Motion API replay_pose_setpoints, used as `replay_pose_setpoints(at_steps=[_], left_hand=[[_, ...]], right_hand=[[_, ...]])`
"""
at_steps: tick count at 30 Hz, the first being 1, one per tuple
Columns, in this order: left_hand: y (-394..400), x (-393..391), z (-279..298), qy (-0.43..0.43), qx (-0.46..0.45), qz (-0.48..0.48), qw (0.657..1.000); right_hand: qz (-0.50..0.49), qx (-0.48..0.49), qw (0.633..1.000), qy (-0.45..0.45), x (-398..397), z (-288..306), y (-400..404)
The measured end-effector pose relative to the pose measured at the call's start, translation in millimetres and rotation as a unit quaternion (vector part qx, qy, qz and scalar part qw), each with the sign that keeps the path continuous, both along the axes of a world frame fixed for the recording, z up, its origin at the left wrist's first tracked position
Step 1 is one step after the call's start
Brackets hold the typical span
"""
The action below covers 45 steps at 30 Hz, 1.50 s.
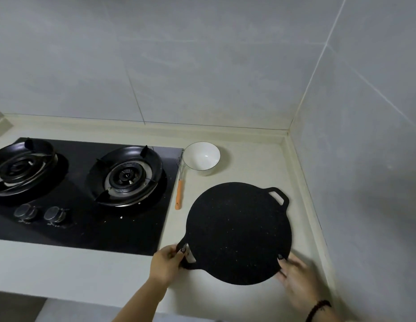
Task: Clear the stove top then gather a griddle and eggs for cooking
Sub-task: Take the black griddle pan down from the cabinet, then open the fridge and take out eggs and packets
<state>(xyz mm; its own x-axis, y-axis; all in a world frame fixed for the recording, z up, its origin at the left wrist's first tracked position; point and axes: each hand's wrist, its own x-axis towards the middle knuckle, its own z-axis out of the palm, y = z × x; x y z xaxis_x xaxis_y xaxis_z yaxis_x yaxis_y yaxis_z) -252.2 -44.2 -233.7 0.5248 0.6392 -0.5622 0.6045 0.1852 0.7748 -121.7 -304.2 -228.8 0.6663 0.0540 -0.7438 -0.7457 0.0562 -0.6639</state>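
I have the griddle (238, 233) in both hands. My left hand (166, 263) curls round its near loop handle, fingers wrapped through the slot, and my right hand (295, 277) pinches the rim on the opposite near side, thumb on top and fingers under the edge. The black disc sits over the counter (260, 163), though I cannot tell whether it rests flat or hangs just above it. Its far handle points away from my right fingers toward the corner of the wall.

Beyond my left fingers and off to their left lies the stove top (114, 219); both burners show bare, so I judge the clearing done and the gathering of the griddle is the step in hand. Just past the griddle's far edge stands a white bowl (201, 158), with an orange-handled whisk (179, 189) beside it.

Next I would settle the griddle and let go, then fetch the eggs, which I see nowhere here.

I can read no brand, label or writing on anything.
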Motion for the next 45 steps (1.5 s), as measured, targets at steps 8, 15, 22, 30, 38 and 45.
replay_pose_setpoints(at_steps=[8,15,22,30,38,45], left_hand=[[-2.6,2.3,0.3,0.024,0.076,-0.027,0.996],[-9.7,2.9,1.4,0.081,0.19,-0.124,0.971],[-23.6,-0.9,16.3,0.132,0.232,-0.172,0.948],[-20.0,-37.6,32.4,0.107,0.166,-0.107,0.974],[-28.3,-117.7,75.0,-0.02,0.139,0.038,0.989],[-48.4,-237.1,118.2,-0.068,0.145,0.173,0.972]], right_hand=[[0.2,-0.193,0.956,-0.092,2.6,4.0,-10.2],[0.391,-0.368,0.83,-0.15,11.3,16.4,-12.1],[0.47,-0.455,0.73,-0.2,18.7,22.2,-10.6],[0.481,-0.434,0.722,-0.245,-2.7,41.9,11.2],[0.506,-0.231,0.771,-0.31,-76.2,67.0,65.5],[0.569,-0.073,0.754,-0.32,-187.4,96.5,108.4]])
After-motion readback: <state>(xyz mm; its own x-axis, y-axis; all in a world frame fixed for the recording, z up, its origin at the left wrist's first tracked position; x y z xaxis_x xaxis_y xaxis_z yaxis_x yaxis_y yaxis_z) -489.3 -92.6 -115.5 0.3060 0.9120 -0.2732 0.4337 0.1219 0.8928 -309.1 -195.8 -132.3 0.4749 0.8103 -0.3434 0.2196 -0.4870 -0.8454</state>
